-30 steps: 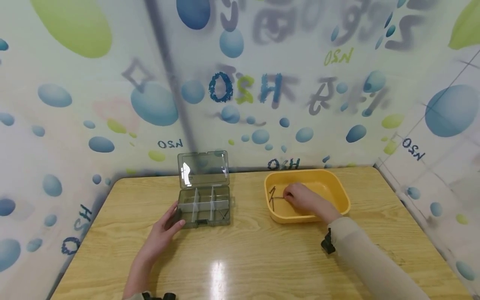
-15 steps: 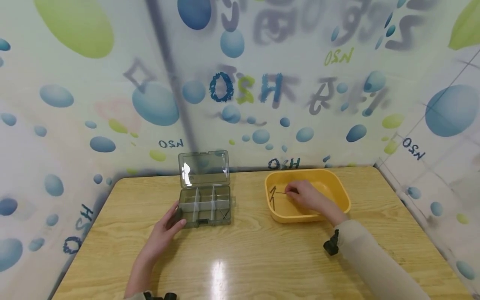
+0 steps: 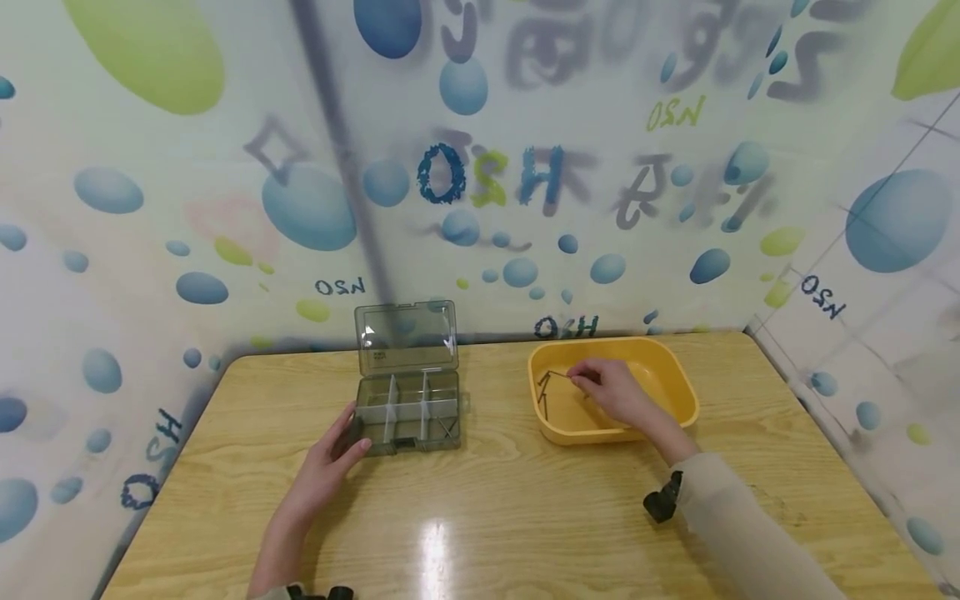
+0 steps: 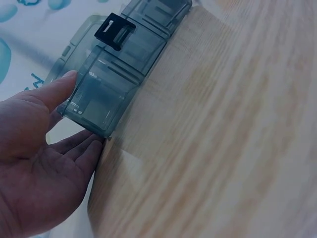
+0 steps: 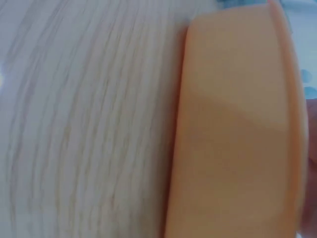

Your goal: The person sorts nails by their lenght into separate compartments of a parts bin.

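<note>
My left hand [image 3: 324, 471] rests against the left side of a smoky, see-through compartment box [image 3: 408, 410]. In the left wrist view the thumb [image 4: 64, 89] touches the box's front corner, and the other fingers lie fairly straight along its side. The box's lid [image 3: 407, 337] stands up at the back, and two thin pieces cross in its front right compartment. Over the yellow tub [image 3: 678, 400], my right hand [image 3: 611, 390] pinches a thin, nail-like metal piece [image 3: 558, 374] between thumb and forefinger. In the right wrist view the tub's wall hides most of that hand.
Several more thin metal pieces [image 3: 545, 404] lie at the left end of the tub. Both containers stand near the back of a wooden table [image 3: 495, 500]. A patterned wall sheet [image 3: 495, 308] rises right behind the table, with another wall along the right side.
My right hand has lifted slightly within the tub, and the nail-like piece in its fingers has swung to a new slant. The left hand and box look unchanged.
</note>
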`<state>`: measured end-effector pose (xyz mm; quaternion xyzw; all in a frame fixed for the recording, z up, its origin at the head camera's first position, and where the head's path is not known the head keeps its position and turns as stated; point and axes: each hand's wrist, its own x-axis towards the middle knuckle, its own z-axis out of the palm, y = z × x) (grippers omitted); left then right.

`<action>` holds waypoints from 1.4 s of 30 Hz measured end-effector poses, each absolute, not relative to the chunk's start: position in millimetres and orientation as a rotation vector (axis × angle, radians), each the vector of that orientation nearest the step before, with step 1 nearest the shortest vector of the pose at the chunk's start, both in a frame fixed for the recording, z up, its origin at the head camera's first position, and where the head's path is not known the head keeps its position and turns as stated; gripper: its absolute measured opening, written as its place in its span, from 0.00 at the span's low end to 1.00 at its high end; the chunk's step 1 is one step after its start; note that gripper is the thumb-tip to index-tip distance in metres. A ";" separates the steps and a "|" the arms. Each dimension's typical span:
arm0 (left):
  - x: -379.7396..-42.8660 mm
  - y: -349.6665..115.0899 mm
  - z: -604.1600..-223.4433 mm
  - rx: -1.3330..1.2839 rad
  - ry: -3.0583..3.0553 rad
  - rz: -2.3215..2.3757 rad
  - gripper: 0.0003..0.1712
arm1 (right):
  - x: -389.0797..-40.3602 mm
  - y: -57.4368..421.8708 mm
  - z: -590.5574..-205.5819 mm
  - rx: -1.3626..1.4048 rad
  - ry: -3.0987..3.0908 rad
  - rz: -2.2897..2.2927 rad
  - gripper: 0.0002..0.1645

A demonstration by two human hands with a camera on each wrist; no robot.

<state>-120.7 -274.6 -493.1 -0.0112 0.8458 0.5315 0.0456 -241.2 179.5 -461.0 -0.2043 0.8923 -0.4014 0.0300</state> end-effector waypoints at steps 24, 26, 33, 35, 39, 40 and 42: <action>-116.9 -279.8 -492.7 -0.037 2.578 1.616 0.42 | -220.7 107.8 -442.4 -0.829 2.648 -1.328 0.08; -117.6 -278.8 -493.4 -0.036 2.581 1.618 0.42 | -219.7 103.8 -442.0 -0.855 2.634 -1.323 0.08; -120.7 -277.4 -491.1 -0.052 2.576 1.628 0.42 | -220.1 86.7 -443.5 -0.957 2.566 -1.296 0.08; -120.5 -277.6 -490.3 -0.055 2.574 1.625 0.42 | -218.7 80.5 -443.4 -0.969 2.561 -1.278 0.08; -120.4 -276.9 -489.7 -0.046 2.570 1.637 0.42 | -216.1 67.4 -443.9 -0.959 2.578 -1.251 0.08; -120.5 -276.4 -489.9 -0.042 2.571 1.643 0.42 | -215.5 64.4 -444.1 -0.954 2.583 -1.244 0.08; -120.7 -275.2 -490.2 -0.041 2.565 1.655 0.42 | -214.5 58.8 -444.7 -0.947 2.589 -1.226 0.07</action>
